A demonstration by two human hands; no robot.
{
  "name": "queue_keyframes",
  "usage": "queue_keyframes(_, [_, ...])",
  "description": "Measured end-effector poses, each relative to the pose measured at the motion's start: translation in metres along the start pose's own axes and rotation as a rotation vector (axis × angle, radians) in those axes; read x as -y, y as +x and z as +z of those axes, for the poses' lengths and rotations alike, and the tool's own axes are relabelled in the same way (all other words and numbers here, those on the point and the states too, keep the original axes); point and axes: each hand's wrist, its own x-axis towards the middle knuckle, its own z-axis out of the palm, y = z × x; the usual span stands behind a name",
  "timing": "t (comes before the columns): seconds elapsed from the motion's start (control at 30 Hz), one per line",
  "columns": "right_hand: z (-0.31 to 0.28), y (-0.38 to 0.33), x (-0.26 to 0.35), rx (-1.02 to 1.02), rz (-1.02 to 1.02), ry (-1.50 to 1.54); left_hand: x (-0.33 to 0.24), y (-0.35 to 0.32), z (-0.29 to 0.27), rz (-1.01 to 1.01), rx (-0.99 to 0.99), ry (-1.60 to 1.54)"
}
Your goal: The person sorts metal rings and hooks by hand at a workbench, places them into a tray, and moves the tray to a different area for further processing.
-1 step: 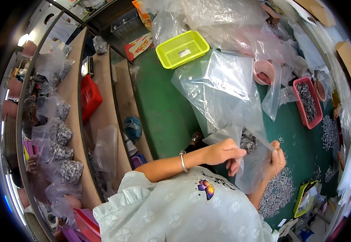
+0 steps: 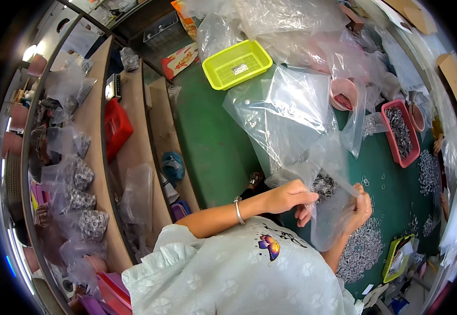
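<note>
Green surface (image 2: 396, 207) beneath. Clear bag (image 2: 327, 227) stretched left to right between my left hand (image 2: 293, 198), fingers curled, pinching edge, and right hand (image 2: 363, 210), closed on opposite edge. Metal rings (image 2: 324, 186) between hands, nearer left; inside or behind bag, cannot tell. Ring heap (image 2: 364, 249) beside right.

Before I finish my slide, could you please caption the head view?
Left hand and right hand hold a clear plastic bag beside a loose heap of metal rings on a green surface.

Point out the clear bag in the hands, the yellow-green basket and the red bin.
Clear bag (image 2: 327, 231): head view, lower plastic.
Yellow-green basket (image 2: 232, 59): head view, mesh floor.
Red bin (image 2: 118, 127): head view, mid-body.
</note>
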Motion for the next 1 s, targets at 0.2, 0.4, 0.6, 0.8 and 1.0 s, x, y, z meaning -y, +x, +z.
queue_keyframes(0.2, [-0.026,0.015,0.007,0.079,-0.002,-0.314,0.015,-0.007,-0.092,-0.250,0.054,0.183])
queue_keyframes(0.4, [-0.026,0.014,0.009,-0.036,0.076,-0.584,0.131,-0.004,-0.289,-0.018,-1.397,0.553])
queue_keyframes(0.6, [-0.021,0.002,0.009,-0.147,0.114,-0.664,0.120,0.037,-0.341,-0.141,-1.619,1.224])
queue_keyframes(0.8, [-0.004,-0.005,0.009,-0.271,0.155,-0.622,0.129,0.038,-0.359,-0.109,-1.579,1.328])
queue_keyframes(1.0, [-0.005,-0.009,0.008,-0.295,0.151,-0.648,0.127,0.039,-0.372,0.112,-1.491,1.295])
